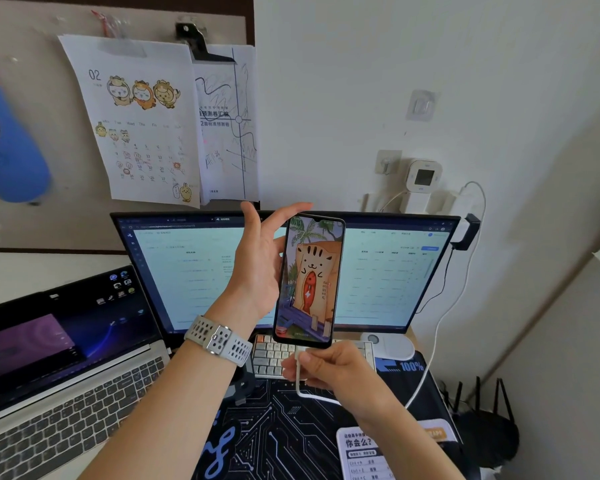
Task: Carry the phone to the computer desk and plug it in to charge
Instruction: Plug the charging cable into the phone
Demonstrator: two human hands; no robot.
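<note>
- Your left hand (257,258) holds the phone (309,280) upright in front of you, gripping its left edge, with the fingers reaching up behind its top edge. A pale perforated watch strap (219,339) circles that wrist.
- The phone's screen is lit and faces you, showing a cartoon cat with a red fish.
- Your right hand (329,367) sits directly beneath the phone, its fingers pinched on the plug end of a white charging cable (440,327), which touches the phone's bottom edge. Whether the plug is fully seated cannot be told.
- From your right hand the cable loops down, then runs off to the right and up the wall toward a white adapter (466,199).
- Behind both hands stands a wide monitor (388,271) with a pale page on it.
- Under your right hand lies a small keyboard (271,355) on a dark circuit-patterned mat (284,434) covering the counter.
- Left of your left forearm, an open laptop (66,358) rests on the counter.
</note>
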